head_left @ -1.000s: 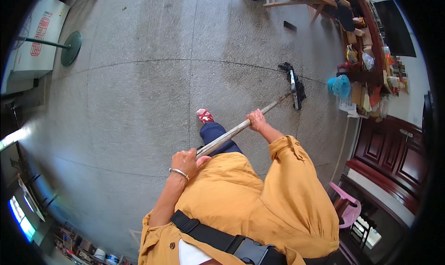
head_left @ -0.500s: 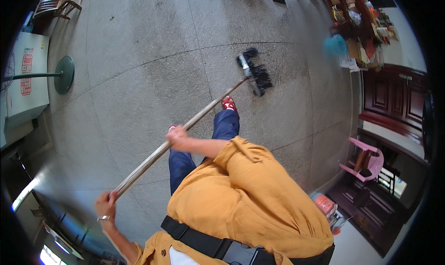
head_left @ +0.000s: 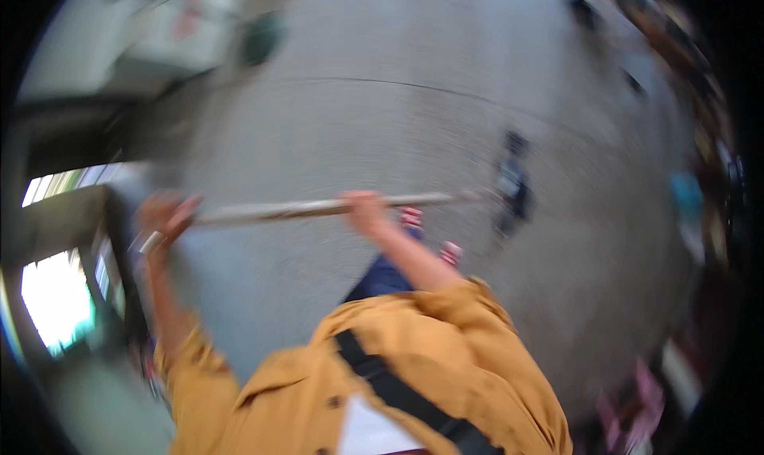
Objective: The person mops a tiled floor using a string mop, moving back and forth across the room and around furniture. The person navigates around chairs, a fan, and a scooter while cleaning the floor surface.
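- Left hand grips the broom handle end at nine o'clock.
- Right hand clasps it mid-shaft.
- Dark broom head rests on grey floor at three o'clock.

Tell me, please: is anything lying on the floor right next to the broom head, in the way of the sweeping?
Nothing visible. The broom head rests on bare grey floor; both hands grip the handle. The picture is blurred, so small debris cannot be ruled out.
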### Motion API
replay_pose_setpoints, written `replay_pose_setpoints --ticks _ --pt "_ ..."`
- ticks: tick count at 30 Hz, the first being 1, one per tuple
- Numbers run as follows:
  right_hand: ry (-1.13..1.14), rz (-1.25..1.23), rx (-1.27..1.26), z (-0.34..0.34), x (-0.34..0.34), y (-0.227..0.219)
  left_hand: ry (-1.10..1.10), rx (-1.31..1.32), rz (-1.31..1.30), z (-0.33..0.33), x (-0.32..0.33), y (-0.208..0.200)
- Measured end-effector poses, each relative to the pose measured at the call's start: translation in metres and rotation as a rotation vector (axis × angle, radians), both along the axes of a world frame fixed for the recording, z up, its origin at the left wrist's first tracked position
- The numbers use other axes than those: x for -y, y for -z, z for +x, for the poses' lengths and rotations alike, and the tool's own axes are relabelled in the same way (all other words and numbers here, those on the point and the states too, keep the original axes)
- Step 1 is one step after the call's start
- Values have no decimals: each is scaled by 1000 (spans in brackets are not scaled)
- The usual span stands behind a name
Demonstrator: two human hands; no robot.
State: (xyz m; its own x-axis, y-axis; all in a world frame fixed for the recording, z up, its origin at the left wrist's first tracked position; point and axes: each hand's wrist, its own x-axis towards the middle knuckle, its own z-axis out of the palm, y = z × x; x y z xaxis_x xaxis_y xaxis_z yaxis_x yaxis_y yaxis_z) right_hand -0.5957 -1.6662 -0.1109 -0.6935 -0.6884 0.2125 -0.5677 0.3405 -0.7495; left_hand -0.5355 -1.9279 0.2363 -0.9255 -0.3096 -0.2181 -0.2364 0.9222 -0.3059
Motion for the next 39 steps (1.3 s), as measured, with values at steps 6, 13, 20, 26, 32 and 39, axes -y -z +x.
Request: replay_pose_setpoints --ticks 6,13,20,26,32,39 --pt "54 364 76 2 -188 -16 109 -2 205 -5 -146 33" --pt "268 928 85 34 -441 62 331 205 802 1 -356 194" --pt "730 1016 381 30 -582 14 356 299 962 3 -581 236" --pt "1061 858 246 58 -668 20 406 598 1177 -13 -684 244" --pt "937 1379 303 98 -569 36 412 557 1203 64 -592 276" --pt "460 1202 241 173 -299 61 337 680 1031 138 -301 260"
